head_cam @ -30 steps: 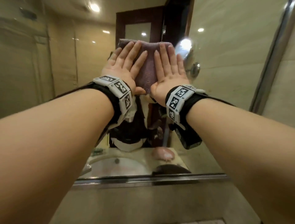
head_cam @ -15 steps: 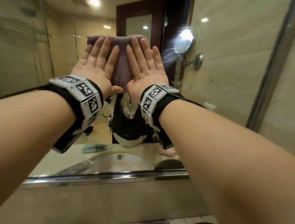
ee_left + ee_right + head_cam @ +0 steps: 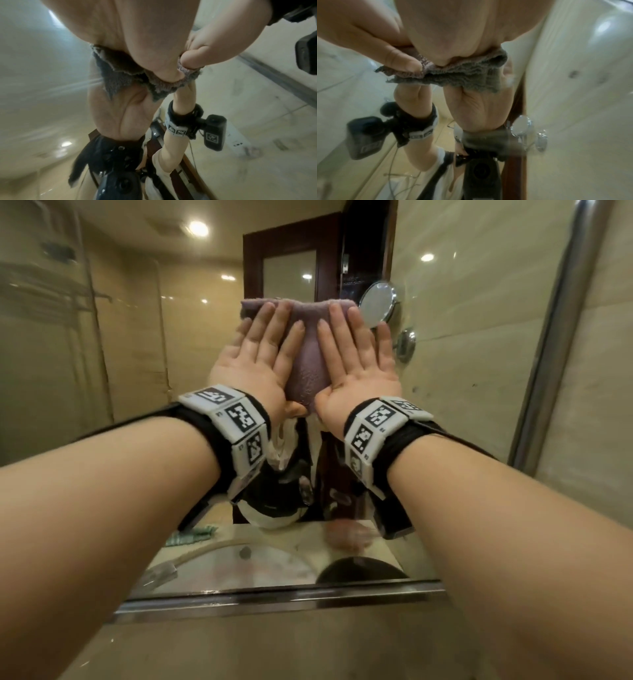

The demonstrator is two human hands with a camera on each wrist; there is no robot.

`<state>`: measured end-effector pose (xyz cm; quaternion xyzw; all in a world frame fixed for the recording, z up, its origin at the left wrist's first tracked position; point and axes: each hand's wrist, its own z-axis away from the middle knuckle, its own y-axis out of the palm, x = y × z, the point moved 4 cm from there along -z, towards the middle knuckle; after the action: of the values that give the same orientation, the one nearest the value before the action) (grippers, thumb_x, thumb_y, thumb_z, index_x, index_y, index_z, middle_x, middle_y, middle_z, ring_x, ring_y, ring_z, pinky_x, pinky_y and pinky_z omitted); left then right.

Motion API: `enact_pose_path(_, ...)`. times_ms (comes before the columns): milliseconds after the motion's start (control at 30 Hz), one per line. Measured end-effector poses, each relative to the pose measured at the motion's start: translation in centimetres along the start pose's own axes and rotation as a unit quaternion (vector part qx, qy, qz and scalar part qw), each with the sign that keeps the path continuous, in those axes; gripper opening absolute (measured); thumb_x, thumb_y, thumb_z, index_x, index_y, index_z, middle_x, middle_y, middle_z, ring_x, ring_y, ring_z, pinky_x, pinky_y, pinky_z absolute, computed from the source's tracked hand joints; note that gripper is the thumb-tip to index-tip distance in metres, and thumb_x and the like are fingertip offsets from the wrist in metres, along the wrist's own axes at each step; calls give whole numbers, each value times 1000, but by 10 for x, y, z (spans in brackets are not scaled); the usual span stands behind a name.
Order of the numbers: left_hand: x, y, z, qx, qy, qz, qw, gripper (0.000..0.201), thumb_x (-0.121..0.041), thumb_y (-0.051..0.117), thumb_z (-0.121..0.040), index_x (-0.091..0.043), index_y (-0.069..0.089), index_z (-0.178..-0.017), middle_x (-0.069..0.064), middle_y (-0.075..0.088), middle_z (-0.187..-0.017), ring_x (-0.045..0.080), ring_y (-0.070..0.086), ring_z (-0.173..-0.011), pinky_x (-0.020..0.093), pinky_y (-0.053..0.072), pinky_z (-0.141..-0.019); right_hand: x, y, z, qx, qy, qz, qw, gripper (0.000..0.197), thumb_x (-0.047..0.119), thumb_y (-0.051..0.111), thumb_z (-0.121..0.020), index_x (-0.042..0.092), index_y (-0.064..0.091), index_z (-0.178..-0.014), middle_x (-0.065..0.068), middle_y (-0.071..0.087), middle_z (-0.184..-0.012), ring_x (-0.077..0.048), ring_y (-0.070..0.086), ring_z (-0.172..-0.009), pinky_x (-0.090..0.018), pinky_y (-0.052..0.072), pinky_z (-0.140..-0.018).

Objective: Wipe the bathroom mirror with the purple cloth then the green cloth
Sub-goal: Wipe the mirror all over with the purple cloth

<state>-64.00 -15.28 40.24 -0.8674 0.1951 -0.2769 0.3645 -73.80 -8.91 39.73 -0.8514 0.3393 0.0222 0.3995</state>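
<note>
The left hand (image 3: 254, 361) lies flat, fingers straight, its grip open, pressing the left half of the purple cloth (image 3: 308, 364) against the mirror (image 3: 137, 344). The right hand (image 3: 356, 364) does the same on the cloth's right half, grip open too. The thumbs nearly meet at the cloth's lower edge. Reflected low in the glass are the green cloth (image 3: 191, 535) on the counter (image 3: 301, 539) and, right of it, a round wall mirror (image 3: 378, 301).
</note>
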Motion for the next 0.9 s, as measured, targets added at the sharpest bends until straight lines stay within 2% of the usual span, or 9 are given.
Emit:
enact_pose_path(167,-55,-11,-13,-26,39,6,999,101,-68,33,-86,-12,-29,-142,14,-34,-148,27,-28,-138,38,-18,-110,-49,17,15,43,50,21,998,76,38,23,-92,14,-29,-141,-4,-36,-148,-24,-32,-137,-45,-25,-104)
enact_pose_path(333,-105,-25,-24,-42,80,-1,996,96,-65,30,-89,-10,-26,-144,15,-31,-150,27,-26,-139,38,-17,-111,-93,30,33,76,96,24,992,76,36,23,-91,13,-29,-141,-5,-36,-149,-23,-31,-137,-46,-21,-109)
enact_pose_path(533,-175,-41,-37,-44,139,-12,989,89,-61,27,-92,-9,-22,-145,15,-28,-151,27,-24,-140,39,-15,-113,-150,50,54,134,164,51,976,76,41,18,-91,6,-27,-142,-9,-35,-148,-25,-31,-137,-47,-20,-109)
enact_pose_path(667,-218,-50,-45,-57,171,-20,983,84,-55,26,-95,-6,-20,-145,17,-25,-151,28,-22,-141,39,-13,-114,-183,57,68,154,188,55,969,72,39,3,-85,5,-24,-143,-9,-31,-150,-24,-28,-139,-48,-19,-110)
enact_pose_path(733,-231,-51,-49,-65,171,-20,983,85,-55,27,-94,-5,-20,-146,18,-25,-151,29,-22,-141,39,-14,-114,-194,61,71,165,190,73,965,69,40,2,-88,6,-25,-142,-9,-33,-150,-24,-29,-138,-49,-20,-108)
enact_pose_path(900,-235,-46,-50,-81,165,-29,983,92,-63,26,-90,-5,-20,-145,18,-24,-152,28,-22,-141,38,-15,-113,-201,66,71,151,172,99,968,68,37,10,-93,5,-28,-140,-11,-33,-149,-26,-30,-138,-49,-20,-108)
